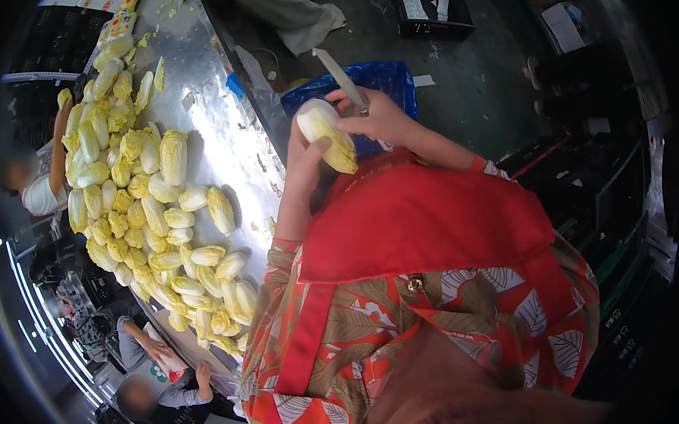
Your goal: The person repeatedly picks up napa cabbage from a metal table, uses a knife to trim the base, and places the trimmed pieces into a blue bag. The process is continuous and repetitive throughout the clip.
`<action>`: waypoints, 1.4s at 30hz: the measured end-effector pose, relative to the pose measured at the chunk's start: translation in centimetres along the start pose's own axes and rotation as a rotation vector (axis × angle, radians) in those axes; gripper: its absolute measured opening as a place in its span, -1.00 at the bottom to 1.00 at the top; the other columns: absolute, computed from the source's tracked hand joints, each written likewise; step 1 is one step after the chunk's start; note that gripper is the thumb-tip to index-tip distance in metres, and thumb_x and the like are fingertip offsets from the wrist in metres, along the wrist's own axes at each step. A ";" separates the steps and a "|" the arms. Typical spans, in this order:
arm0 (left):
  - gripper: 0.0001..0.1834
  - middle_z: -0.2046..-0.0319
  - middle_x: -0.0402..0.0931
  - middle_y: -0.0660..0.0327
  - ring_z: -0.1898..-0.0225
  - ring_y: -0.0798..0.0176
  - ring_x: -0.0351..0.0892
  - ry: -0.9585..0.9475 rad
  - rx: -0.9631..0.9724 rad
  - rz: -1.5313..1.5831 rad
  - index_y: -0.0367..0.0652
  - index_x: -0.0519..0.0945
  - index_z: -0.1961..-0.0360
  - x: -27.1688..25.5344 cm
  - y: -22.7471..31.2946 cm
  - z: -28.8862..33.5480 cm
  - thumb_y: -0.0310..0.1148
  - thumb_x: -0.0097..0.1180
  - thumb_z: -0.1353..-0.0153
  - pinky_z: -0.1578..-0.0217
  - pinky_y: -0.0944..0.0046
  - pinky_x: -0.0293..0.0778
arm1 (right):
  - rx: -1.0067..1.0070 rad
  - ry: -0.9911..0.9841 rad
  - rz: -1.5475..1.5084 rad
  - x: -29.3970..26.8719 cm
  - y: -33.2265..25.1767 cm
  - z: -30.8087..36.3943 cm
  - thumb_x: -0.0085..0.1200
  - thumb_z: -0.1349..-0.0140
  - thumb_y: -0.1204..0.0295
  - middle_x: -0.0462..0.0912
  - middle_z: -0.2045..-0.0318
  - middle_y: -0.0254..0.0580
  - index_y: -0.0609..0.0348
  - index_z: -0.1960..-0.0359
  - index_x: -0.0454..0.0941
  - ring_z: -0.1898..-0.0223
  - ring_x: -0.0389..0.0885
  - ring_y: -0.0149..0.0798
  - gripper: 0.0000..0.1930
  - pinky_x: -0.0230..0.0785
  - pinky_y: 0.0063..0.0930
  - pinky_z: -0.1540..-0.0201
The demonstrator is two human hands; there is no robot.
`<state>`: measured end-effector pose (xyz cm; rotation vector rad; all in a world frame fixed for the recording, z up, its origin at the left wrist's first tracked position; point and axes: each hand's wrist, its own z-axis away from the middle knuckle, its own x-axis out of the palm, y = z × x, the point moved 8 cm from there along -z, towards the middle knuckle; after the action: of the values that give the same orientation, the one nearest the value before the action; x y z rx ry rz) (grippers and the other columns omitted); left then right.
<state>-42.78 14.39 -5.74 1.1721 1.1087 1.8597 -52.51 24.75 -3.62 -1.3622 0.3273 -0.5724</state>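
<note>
My left hand (pixel 303 162) is wrapped round a small napa cabbage (pixel 323 130), its white base up and its yellow leafy tip toward my red apron (pixel 422 220). In my right hand (pixel 381 119) is a knife (pixel 340 77), the pale blade pointing up and away from me. The right thumb and fingers are close against the cabbage's side; whether they press on it I cannot tell. Left of my hands, a big heap of yellow-white napa cabbages (pixel 154 212) covers much of a shiny metal table (pixel 229 152).
Beyond my hands hangs or stands a blue plastic bag (pixel 387 79). A black crate (pixel 433 14) sits on the floor farther off. Across the table a person's arm (pixel 59 139) reaches to the heap; another person (pixel 162 375) works at lower left. Leaf scraps lie about the table.
</note>
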 end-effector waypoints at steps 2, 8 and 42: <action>-0.24 -0.11 0.35 0.07 -0.14 0.16 0.38 -0.040 0.066 -0.128 -0.21 0.14 -0.27 1.2 1.2 0.1 -0.46 0.10 0.02 -0.14 0.22 0.31 | -0.129 0.007 0.094 0.1 -0.3 -0.2 0.21 -0.02 0.38 0.51 0.23 -0.29 0.19 -0.08 0.44 0.32 0.47 -0.50 -0.47 0.37 -0.64 0.25; -0.20 -0.11 0.34 0.05 -0.16 0.18 0.37 -0.102 0.175 -0.366 -0.22 0.10 -0.27 3.3 2.7 0.3 -0.55 0.10 0.06 -0.13 0.25 0.32 | -0.091 0.045 0.074 -0.1 -0.1 0.1 0.20 0.11 0.44 0.51 0.31 -0.27 0.15 0.02 0.46 0.31 0.50 -0.41 -0.49 0.38 -0.55 0.19; -0.17 -0.16 0.29 0.14 -0.18 0.20 0.31 -0.143 0.018 -0.237 -0.12 0.22 -0.28 2.9 1.6 1.9 -0.50 0.32 0.05 -0.15 0.26 0.28 | -0.032 0.039 -0.137 -1.2 -0.1 2.7 0.24 -0.03 0.46 0.58 0.29 -0.28 0.14 -0.05 0.51 0.49 0.46 -0.54 -0.53 0.30 -0.68 0.46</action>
<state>-42.28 16.77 -2.78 1.1131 1.1327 1.5652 -52.07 27.68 -3.09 -1.4127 0.2773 -0.7108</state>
